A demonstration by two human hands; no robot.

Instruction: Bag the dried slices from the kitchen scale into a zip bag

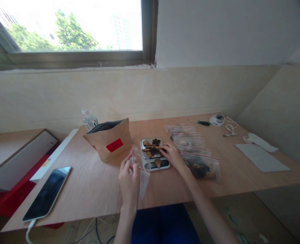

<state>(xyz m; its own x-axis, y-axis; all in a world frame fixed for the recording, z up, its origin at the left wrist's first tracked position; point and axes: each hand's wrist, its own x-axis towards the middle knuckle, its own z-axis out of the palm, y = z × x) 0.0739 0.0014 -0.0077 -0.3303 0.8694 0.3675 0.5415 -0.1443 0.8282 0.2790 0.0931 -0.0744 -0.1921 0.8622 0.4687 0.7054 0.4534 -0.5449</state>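
My left hand (130, 173) grips the edge of a clear zip bag (145, 174), which hangs open beside a white kitchen scale (166, 165). Dark and tan dried pieces (153, 150) are spread over the weighing plate. One tan dried slice (157, 163) lies over the scale's front panel, partly covering the display. My right hand (172, 154) reaches in from the right, its fingertips closed around a brown dried slice at the plate's right edge. The fingertips partly hide that slice.
A brown paper pouch (124, 135) with a red label stands left of the scale, a plastic bottle (88, 120) behind it. Filled zip bags (203, 166) line the right. Farther off are a screwdriver (203, 123), a dome camera (216, 120) and white paper (263, 158). A phone (48, 193) lies left.
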